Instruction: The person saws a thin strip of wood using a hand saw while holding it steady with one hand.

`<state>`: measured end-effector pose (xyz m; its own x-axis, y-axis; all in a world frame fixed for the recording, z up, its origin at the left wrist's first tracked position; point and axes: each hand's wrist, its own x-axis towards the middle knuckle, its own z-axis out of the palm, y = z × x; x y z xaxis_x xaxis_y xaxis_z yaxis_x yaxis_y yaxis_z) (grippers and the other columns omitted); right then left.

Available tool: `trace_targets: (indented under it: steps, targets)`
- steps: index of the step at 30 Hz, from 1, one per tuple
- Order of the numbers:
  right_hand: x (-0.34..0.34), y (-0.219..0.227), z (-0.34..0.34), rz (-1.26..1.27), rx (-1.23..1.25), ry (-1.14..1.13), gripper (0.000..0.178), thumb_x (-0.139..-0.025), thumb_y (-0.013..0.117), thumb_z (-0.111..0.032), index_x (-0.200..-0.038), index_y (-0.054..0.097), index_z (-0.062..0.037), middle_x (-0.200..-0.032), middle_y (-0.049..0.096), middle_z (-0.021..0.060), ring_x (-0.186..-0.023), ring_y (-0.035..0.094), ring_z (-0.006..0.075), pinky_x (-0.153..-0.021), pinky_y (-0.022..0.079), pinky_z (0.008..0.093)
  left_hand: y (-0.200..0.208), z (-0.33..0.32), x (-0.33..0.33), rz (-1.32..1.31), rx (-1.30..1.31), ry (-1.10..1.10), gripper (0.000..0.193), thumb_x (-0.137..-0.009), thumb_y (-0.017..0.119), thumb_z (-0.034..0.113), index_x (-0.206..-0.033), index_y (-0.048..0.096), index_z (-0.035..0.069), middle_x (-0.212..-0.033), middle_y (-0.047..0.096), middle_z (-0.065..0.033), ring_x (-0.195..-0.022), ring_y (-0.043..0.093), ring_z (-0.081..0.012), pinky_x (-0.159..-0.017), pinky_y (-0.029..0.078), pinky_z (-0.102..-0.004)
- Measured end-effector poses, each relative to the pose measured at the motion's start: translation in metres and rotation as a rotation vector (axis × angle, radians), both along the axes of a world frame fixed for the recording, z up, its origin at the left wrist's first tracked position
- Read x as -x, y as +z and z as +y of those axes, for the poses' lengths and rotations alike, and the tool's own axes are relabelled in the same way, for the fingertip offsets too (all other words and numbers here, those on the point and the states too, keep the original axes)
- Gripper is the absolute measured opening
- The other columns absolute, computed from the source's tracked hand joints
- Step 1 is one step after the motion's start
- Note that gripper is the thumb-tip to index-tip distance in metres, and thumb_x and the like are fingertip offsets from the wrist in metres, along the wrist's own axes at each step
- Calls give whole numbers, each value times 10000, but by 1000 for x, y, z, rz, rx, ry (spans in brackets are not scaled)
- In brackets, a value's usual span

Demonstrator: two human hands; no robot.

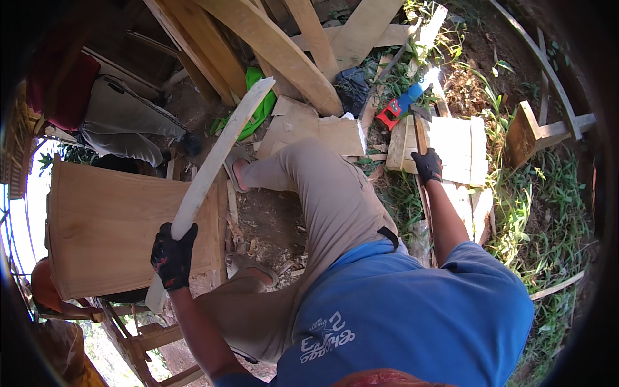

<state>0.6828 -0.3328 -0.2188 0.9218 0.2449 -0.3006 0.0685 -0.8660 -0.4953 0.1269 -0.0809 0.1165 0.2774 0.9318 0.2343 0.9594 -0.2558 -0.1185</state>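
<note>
My left hand (173,256), in a black glove, is closed around a long pale wooden slat (216,161). The slat slants up and away to the right, its lower end sticking out below my fist. On the right, my gloved right hand (427,166) grips the wooden handle of a hammer (420,132), its dark metal head pointing away from me. Under and beside that hand lie pale boards (461,151) on the grass. Just beyond the hammer is a red and blue saw handle (400,108).
A broad brown wooden panel (129,226) stands at left, with another person's arm (48,290) beside it. Someone in grey trousers (122,119) is at far left. Leaning planks (277,51), green cloth (258,113) and cardboard (303,129) lie ahead. A wooden frame (529,138) stands right.
</note>
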Motion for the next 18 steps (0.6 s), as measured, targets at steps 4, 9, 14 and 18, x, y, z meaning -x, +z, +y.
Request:
trace_targets:
  steps: [4,9,14,18]
  targets:
    - [-20,-17,-10,-104,194,-25,550,-972,610,-377,-1419,572,-59,-1282,709,265,-1235,665,453,-1049,517,553,1,19,13,32,-28,-69,500,-844,849,523,-1050,698,93,-967,753,-174,-918,736,-414,-784,567,-526]
    - [-10,-21,20,-174,395,159,364,-970,558,-226,-1284,663,-74,-1279,728,202,-1203,708,391,-1011,564,485,-21,41,53,-47,126,-105,454,-834,857,500,-1025,713,115,-937,756,-154,-918,743,-373,-786,575,-493]
    - [-22,-38,46,-281,552,303,580,-928,633,-262,-1486,556,-121,-1390,650,174,-1303,637,349,-1028,540,486,-52,70,75,-30,181,-143,531,-775,845,608,-1008,736,142,-905,764,-132,-911,762,-332,-821,593,-492]
    - [-29,-29,96,-369,617,642,735,-984,598,-279,-1658,350,-122,-1656,421,228,-1532,415,393,-1231,358,512,-68,71,98,-23,155,-70,564,-766,820,643,-1014,742,143,-912,767,-123,-891,768,-319,-829,601,-482]
